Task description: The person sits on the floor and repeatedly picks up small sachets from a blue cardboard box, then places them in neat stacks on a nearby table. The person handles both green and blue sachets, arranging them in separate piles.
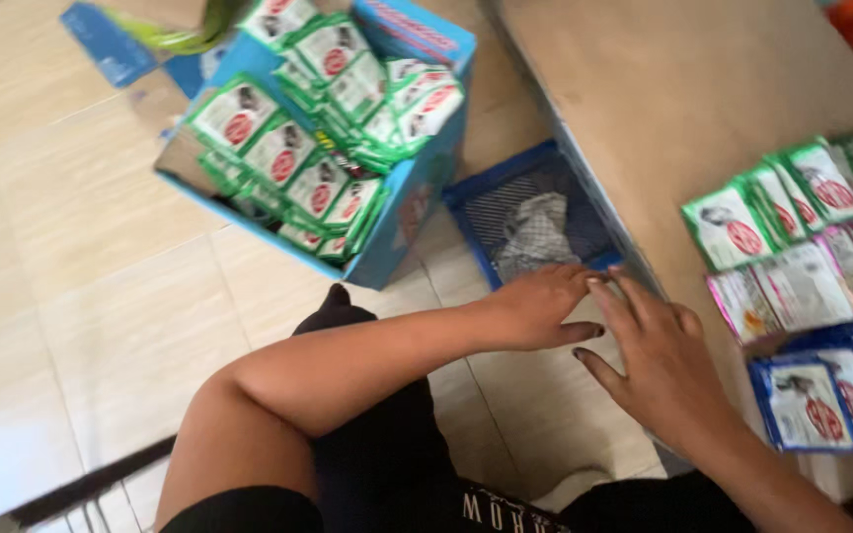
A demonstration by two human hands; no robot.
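Observation:
My left hand and my right hand rest together at the near edge of a brown table, fingers spread, holding nothing. The fingertips touch each other by the table edge, just above a blue mesh basket on the floor. On the table to the right lie rows of small sachets: green ones, pink ones and blue ones. The blue ones are nearest my right hand.
A blue cardboard box full of green sachets stands on the tiled floor at upper left. A crumpled cloth or paper lies in the basket. My bent knee fills the lower middle.

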